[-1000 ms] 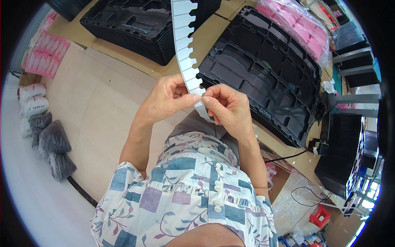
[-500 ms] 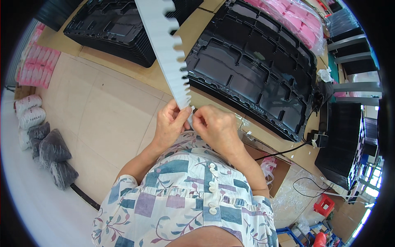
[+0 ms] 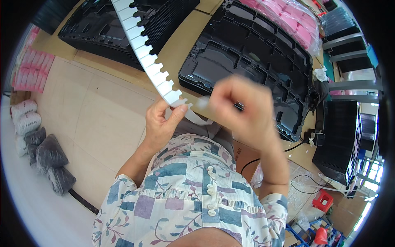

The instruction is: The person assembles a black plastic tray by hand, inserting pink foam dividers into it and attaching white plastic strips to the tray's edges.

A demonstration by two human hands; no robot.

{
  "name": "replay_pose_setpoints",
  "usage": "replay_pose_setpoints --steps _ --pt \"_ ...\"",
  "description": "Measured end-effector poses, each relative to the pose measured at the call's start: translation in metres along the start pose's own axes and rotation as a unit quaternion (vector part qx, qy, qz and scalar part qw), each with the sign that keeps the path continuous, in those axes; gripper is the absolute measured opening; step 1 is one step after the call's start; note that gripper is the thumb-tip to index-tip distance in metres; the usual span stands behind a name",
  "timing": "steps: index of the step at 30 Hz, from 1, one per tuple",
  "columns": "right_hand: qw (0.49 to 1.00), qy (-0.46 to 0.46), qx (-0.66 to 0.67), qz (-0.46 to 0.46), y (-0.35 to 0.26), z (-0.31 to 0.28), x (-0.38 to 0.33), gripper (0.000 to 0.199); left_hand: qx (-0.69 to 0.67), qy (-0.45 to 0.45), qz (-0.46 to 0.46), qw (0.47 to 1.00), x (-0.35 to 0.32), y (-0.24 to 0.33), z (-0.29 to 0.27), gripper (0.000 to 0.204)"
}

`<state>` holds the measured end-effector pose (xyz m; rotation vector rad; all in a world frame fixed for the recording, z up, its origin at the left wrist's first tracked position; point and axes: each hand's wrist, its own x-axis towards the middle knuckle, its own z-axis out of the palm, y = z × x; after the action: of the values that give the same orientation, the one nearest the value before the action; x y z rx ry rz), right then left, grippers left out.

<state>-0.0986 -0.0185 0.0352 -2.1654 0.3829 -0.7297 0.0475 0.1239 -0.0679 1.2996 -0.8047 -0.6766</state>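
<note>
Tan table (image 3: pixel 177 43) bears black trays (image 3: pixel 257 53) above pale floor (image 3: pixel 96 111), behind white strip (image 3: pixel 142 52).

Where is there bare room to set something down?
A bare tabletop band lies between the left tray stack and right black tray. Open floor lies between tabletop, dark bags and left hand. Pink bundles crowd the right black tray's far edge.

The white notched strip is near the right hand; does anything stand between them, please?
Only a small blurred white piece shows in the gap between the right hand and the white notched strip.
</note>
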Motion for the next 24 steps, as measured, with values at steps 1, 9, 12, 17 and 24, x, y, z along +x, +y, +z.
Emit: replay_pose_setpoints --steps 1,9,12,17,24 --pt "0.999 -0.027 -0.032 0.028 0.008 -0.015 0.02 0.01 0.108 -0.013 0.115 0.987 0.002 0.002 -0.003 0.014" --pt "0.969 -0.187 -0.087 0.133 0.071 -0.033 0.082 0.018 0.237 -0.056 0.227 0.943 0.044 0.002 0.006 0.017" --pt "0.962 -0.201 -0.118 0.142 0.076 -0.023 0.081 0.017 0.24 -0.056 0.236 0.94 0.046 0.002 0.005 0.021" --pt "0.954 -0.115 -0.272 0.053 0.082 -0.008 0.075 0.016 0.236 -0.042 0.228 0.944 0.046 -0.001 0.007 0.024" --pt "0.954 -0.114 -0.273 0.053 0.079 -0.009 0.076 0.017 0.236 -0.032 0.223 0.945 0.043 -0.003 0.01 0.027"
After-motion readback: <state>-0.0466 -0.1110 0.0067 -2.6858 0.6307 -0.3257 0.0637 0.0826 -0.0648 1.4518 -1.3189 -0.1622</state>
